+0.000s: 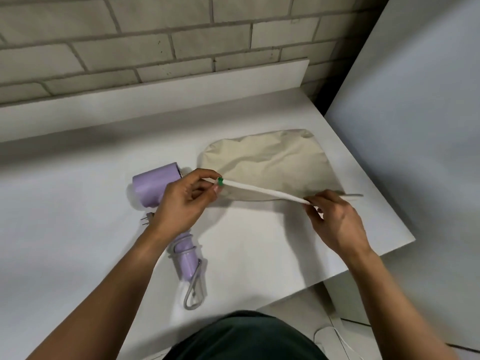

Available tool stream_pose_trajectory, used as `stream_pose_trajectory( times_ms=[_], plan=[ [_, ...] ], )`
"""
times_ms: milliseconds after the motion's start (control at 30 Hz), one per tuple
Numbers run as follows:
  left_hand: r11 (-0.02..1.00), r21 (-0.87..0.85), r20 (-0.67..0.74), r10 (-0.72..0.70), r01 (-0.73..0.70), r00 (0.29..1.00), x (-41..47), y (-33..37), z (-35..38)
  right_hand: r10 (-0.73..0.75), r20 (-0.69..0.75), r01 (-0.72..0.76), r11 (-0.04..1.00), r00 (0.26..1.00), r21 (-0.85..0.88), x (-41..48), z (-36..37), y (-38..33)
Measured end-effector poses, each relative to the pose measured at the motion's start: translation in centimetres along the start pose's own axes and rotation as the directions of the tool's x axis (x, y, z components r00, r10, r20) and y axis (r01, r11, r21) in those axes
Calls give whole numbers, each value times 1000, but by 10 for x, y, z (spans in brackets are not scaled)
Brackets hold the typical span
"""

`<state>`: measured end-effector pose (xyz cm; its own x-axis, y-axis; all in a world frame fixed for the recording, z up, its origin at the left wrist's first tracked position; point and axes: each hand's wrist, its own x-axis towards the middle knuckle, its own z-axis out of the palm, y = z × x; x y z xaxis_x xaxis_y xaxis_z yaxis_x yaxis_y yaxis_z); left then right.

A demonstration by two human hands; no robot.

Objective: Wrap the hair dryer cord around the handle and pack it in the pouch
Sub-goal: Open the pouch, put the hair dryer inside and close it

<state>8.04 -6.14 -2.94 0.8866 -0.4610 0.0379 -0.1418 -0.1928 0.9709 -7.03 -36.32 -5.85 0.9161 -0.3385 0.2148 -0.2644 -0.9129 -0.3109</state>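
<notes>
Now the left hand (181, 201) and right hand (335, 222) each pinch an end of the hem of the pouch (270, 162). They should spread it wide before fetching the hair dryer (153, 188) lying under the left fingers (205, 175).

I wear a dark shirt (246, 336) of a deep green-grey tone. It is plain in the part that shows, and the cloth looks smooth and matte. My left forearm (104, 294) and right forearm (402, 294) are bare from the wrist to the edge of the view, and both are slim. My left hand (181, 201) and right hand (335, 224) are bare too. The nails that show are cut short.
</notes>
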Motion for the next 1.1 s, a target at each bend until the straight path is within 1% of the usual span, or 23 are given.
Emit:
stream_pose_trajectory(
  times_ms=[67, 133, 167, 200, 233, 267, 300, 333, 400, 433, 467, 533, 633, 700, 767, 900, 1000, 1067, 1100],
  plan=[
    [995, 86, 2, 52, -52, 999, -6, 0, 4, 33, 163, -36, 999, 986, 13, -5, -3, -1],
    [981, 162, -13, 109, -105, 994, -11, 0, 6, 58, 366, -61, 998, 929, -2, -8, -11, -6],
    [972, 193, -23, 142, -135, 990, -13, 0, 6, 68, 434, -59, 998, 898, -34, -9, -15, -10],
    [963, 217, -34, 173, -161, 984, -15, 0, 6, 66, 447, -44, 997, 892, -59, -10, -20, -17],
    [956, 236, -45, 191, -175, 981, -17, -1, 6, 48, 406, -30, 998, 912, -50, -9, -24, -25],
    [951, 252, -51, 200, -181, 978, -18, -2, 5, 21, 335, -23, 1000, 942, 4, -7, -30, -36],
    [946, 269, -56, 203, -181, 978, -19, -2, 4, 7, 272, -38, 993, 962, 110, -6, -35, -51],
    [944, 280, -55, 198, -176, 979, -20, -3, 2, 11, 246, -72, 968, 969, 239, -3, -38, -70],
    [944, 283, -29, 185, -170, 982, -21, -2, -1, 2, 289, -140, 879, 957, 457, 0, -41, -112],
    [943, 284, -12, 184, -173, 983, -22, -1, -2, -19, 308, -148, 848, 951, 508, 1, -38, -130],
    [941, 285, 4, 186, -180, 982, -24, 0, -3, -53, 309, -123, 845, 950, 520, 0, -32, -146],
    [942, 278, 23, 190, -189, 981, -26, 3, -5, -96, 288, -52, 883, 953, 467, 1, -18, -165],
    [935, 284, 39, 208, -211, 977, -27, 6, -11, -87, 226, 0, 933, 970, 359, 2, -4, -174],
    [925, 302, 65, 220, -229, 973, -28, 8, -16, -60, 180, 3, 952, 982, 305, 1, -2, -176],
    [924, 302, 90, 218, -235, 972, -28, 11, -18, -37, 161, -11, 958, 986, 286, -1, -2, -176],
    [908, 328, 129, 232, -262, 964, -27, 18, -23, -117, 167, 67, 959, 979, 276, -3, -3, -177],
    [849, 428, 83, 303, -309, 949, -22, 19, -30, -62, 168, 15, 964, 984, 264, -1, -5, -168],
    [846, 458, 23, 297, -274, 955, -18, 18, -38, 24, 186, -67, 971, 982, 230, 0, -5, -153],
    [845, 472, 15, 277, -251, 961, -17, 18, -40, 54, 201, -99, 970, 978, 223, 0, -5, -146]
  ],
)
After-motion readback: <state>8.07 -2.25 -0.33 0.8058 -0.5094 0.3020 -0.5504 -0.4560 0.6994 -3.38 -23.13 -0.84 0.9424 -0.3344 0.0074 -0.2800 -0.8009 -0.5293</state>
